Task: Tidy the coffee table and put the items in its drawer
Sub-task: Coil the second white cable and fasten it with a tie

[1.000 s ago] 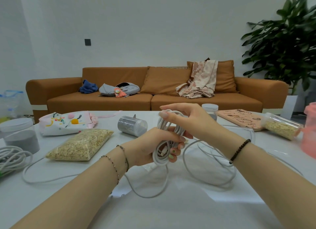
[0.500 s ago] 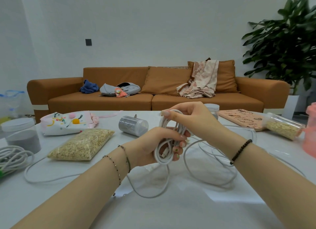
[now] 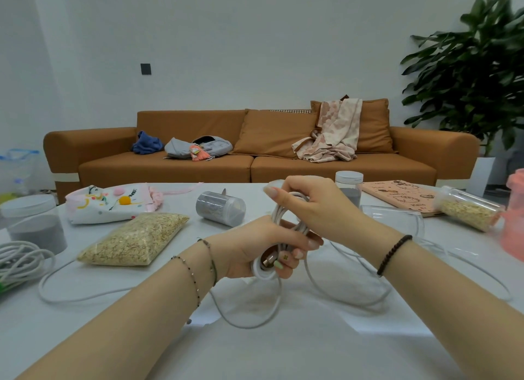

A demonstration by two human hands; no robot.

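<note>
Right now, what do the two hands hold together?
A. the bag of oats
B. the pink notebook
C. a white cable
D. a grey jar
C: the left hand and the right hand both grip the coiled cable above the table; the oat bag lies untouched on the left.

The long fabric sofa (image 3: pixel 198 167) is rust-orange. A draped cloth (image 3: pixel 337 133) on it is cream with pink blotches. The coiled plastic cable (image 3: pixel 279 213) is white.
</note>
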